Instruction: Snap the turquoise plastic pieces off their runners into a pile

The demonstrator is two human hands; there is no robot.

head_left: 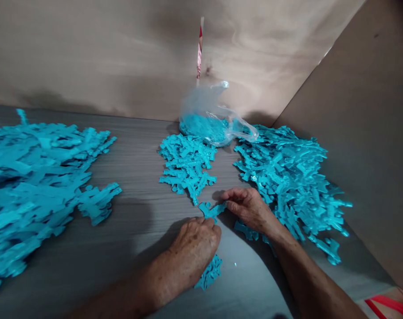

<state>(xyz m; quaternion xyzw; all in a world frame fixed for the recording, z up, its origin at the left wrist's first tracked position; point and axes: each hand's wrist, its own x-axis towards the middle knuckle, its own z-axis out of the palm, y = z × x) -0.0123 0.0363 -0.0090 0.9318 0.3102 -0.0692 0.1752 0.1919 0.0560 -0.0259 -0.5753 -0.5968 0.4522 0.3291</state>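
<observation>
A flat turquoise plastic piece with several arms [212,211] is held over the middle of the table. My right hand [249,208] pinches its right end between thumb and fingers. At its lower edge, my left hand [196,241] is closed on it, with the fingertips turned away and partly hidden. Below my left hand lies a small heap of little turquoise bits [210,272], partly covered by the wrist. A loose turquoise piece [246,230] rests under my right wrist. Just beyond both hands spreads a small pile of similar pieces [189,166].
Large turquoise piles stand at left [38,177] and right [287,173]. A clear plastic bag [209,117] holding turquoise parts sits against the wooden back wall [104,53]. A wooden side panel [364,133] bounds the grey table [128,248]. Something red [392,305] shows bottom right.
</observation>
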